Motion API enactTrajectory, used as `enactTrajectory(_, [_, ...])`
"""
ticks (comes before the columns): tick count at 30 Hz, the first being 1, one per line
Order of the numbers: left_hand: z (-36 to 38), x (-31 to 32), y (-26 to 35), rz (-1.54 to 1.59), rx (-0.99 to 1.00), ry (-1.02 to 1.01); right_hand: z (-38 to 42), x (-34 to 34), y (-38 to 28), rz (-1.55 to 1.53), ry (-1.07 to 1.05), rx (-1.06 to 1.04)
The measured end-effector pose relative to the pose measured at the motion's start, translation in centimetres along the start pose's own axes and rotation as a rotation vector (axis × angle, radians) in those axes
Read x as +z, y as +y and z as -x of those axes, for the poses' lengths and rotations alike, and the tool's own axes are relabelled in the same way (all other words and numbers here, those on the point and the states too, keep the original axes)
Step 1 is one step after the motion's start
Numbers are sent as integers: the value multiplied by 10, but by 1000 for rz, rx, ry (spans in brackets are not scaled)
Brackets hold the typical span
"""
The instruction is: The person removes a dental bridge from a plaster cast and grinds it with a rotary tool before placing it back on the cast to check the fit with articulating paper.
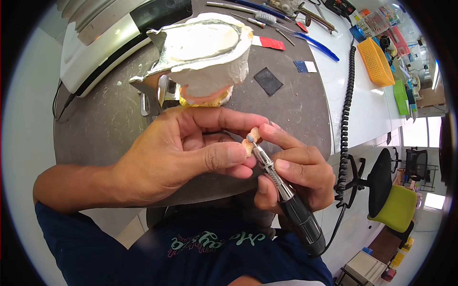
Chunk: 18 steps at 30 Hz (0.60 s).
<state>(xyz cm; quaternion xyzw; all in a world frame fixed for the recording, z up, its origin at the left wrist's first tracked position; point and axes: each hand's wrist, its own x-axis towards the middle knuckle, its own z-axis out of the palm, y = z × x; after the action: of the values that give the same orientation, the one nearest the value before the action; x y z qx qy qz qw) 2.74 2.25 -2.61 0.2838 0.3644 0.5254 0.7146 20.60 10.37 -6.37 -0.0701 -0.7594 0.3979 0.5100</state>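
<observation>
My left hand (186, 152) pinches a small pinkish-tan dental piece (251, 141) between thumb and fingers. My right hand (296, 169) grips a rotary handpiece (286, 195) with a metal shaft and black body, held like a pen. Its small rounded burr tip (250, 137) touches the piece. Both hands are close together above the near edge of the dark round work surface (105, 119). My right forefinger also rests on the piece's far end.
A white plaster cast on an articulator (205, 52) with pink wax stands just behind my hands. Hand tools and brushes (267, 16) lie at the back. A coiled black cord (346, 119) hangs at right, beside an orange basket (376, 62). A white machine (100, 43) sits at left.
</observation>
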Motion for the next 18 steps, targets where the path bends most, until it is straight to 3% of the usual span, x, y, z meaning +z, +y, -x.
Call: enactTrajectory(18, [-1,0,-1,-13,10,13,1,-1,-1,-17,-4,33])
